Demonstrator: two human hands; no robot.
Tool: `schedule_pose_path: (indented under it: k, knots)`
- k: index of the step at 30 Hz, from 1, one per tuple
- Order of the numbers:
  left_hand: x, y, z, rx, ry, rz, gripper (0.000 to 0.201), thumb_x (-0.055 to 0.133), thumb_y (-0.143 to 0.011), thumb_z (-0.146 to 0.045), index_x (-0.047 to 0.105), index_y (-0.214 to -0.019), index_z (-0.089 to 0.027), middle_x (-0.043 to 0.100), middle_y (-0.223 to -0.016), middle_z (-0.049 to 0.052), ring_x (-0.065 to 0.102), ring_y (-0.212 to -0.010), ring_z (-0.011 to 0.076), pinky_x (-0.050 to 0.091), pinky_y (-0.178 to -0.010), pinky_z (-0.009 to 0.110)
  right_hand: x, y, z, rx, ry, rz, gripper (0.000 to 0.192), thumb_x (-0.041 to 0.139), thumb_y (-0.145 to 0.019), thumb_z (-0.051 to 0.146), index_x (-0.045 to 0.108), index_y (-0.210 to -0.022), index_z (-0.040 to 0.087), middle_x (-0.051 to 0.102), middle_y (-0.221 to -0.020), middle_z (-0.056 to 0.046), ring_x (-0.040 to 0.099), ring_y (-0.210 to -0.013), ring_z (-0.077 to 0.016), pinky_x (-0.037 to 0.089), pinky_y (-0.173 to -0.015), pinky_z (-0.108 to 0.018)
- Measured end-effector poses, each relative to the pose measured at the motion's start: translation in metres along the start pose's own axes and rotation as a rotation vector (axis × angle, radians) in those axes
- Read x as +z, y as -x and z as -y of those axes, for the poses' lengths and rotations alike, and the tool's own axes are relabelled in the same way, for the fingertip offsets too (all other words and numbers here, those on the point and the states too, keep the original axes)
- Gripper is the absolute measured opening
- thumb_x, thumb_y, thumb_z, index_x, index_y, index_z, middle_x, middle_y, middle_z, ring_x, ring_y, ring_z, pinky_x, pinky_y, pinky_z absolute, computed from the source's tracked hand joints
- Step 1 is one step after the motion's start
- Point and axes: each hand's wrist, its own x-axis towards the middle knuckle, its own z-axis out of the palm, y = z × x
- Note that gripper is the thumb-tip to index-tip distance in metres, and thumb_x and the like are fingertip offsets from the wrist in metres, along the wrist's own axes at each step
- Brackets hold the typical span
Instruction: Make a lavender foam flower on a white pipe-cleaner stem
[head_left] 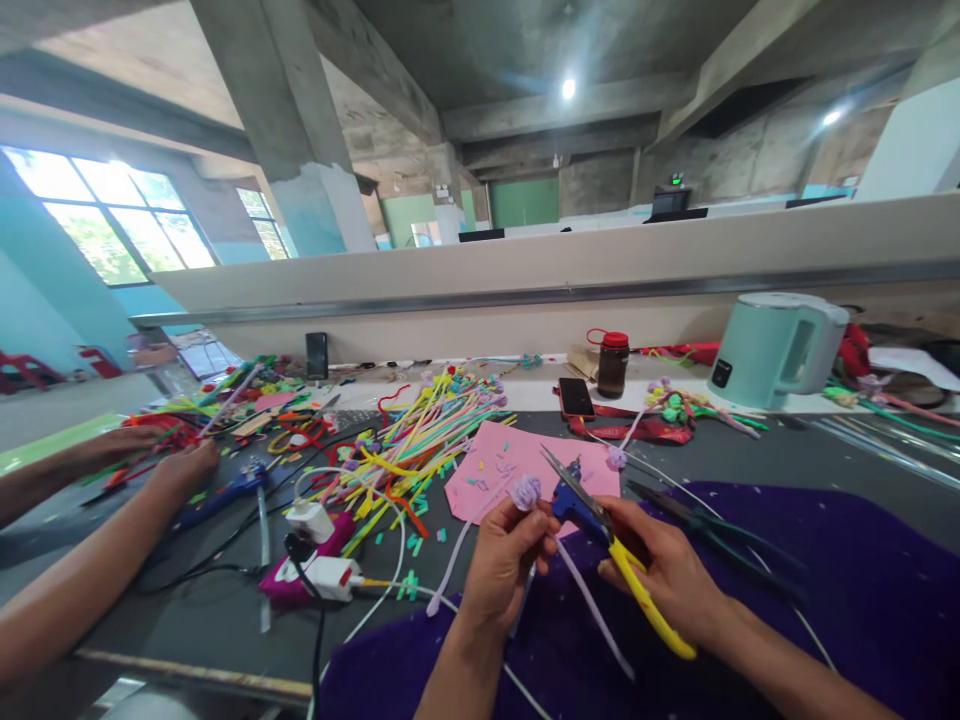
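Purple cloth under fuzzy lilac pipe-cleaner flower

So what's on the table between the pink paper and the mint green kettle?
In the head view, between the pink paper and the kettle lie a dark phone, a red-capped brown jar and a red ribbon.

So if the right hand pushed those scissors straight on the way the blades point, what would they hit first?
Probably the pink sheet: the right hand aims the scissors up-left over it, just past the lilac pipe-cleaner flower in the left hand. Depth is unclear.
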Motion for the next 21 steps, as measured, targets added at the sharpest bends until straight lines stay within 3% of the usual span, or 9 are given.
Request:
schedule_pose_path:
  k: [7,14,21]
  knots:
    - [0.001,-0.0012,0.0001,0.041,-0.025,-0.04,0.025,0.074,-0.058,-0.026,0.061,-0.073,-0.011,0.061,-0.06,0.001,0.05,-0.042,0.0055,0.034,-0.034,0.013,-0.0003,-0.0013,0.0006,0.069,0.012,0.018,0.042,0.056,-0.074,0.028,0.045,-0.115,0.021,0.054,-0.071,0.002,0.046,-0.057,-0.0122,0.041,-0.055,-0.023]
    - [0.0022,-0.0017,-0.0007,0.063,-0.042,-0.079,0.024,0.072,-0.06,-0.028,0.064,-0.074,-0.012,0.063,-0.066,0.002,0.049,-0.039,0.0032,0.031,-0.031,0.012,-0.0004,-0.0007,0.0028,0.072,-0.025,0.033,0.044,0.056,-0.075,0.027,0.043,-0.117,0.021,0.057,-0.078,0.0,0.047,-0.061,-0.0127,0.041,-0.06,-0.024]
    - [-0.0007,-0.0026,-0.0015,0.036,0.025,-0.009,0.023,0.069,-0.064,-0.031,0.064,-0.076,-0.012,0.063,-0.067,0.002,0.046,-0.035,0.0019,0.027,-0.028,0.011,-0.0012,-0.0005,0.0042,0.039,0.009,0.012,0.044,0.055,-0.075,0.028,0.043,-0.117,0.022,0.052,-0.071,0.003,0.044,-0.056,-0.0114,0.039,-0.054,-0.022]
